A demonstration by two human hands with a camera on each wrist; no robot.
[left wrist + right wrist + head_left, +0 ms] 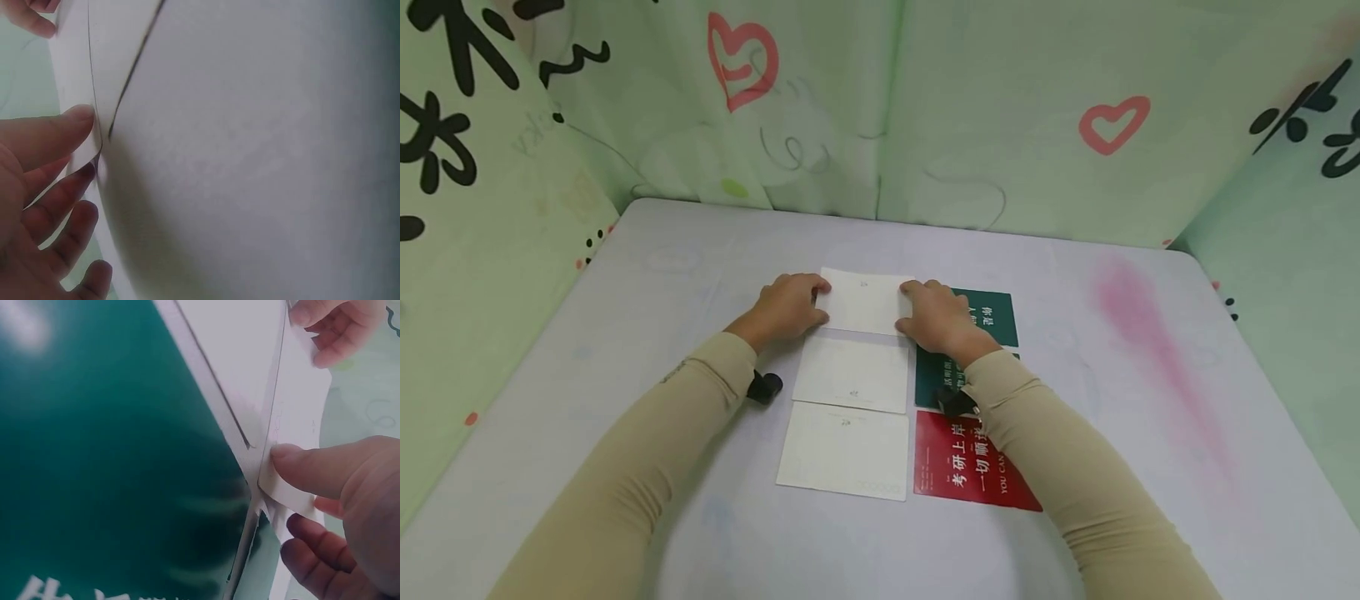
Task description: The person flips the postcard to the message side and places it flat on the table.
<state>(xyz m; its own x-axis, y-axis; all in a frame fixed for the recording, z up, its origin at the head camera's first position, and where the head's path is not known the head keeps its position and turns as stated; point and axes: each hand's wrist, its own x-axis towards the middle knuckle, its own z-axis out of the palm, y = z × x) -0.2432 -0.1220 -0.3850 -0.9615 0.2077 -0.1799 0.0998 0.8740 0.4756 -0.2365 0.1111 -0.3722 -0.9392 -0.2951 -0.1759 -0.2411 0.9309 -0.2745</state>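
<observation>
The farthest white card (pixel 863 304) lies between both hands. My left hand (pixel 787 307) pinches its left edge, thumb on top and fingers beneath; the left wrist view shows that corner slightly raised. At the right edge, my right hand (pixel 942 317) pinches the same card between thumb and fingers, and the right wrist view shows its corner lifted a little too. Directly below it are a second white card (pixel 852 367) and a third white card (pixel 842 450), stacked in a column. Small dark marks show on these white faces.
Right of the white column lie a far green card (pixel 1000 321), a nearer green card (pixel 931 379) and a red card (pixel 947 458) with white lettering, partly covered by the right hand and sleeve. A white-covered table (pixel 715 533) bears everything. Green printed curtains (pixel 970 100) surround it.
</observation>
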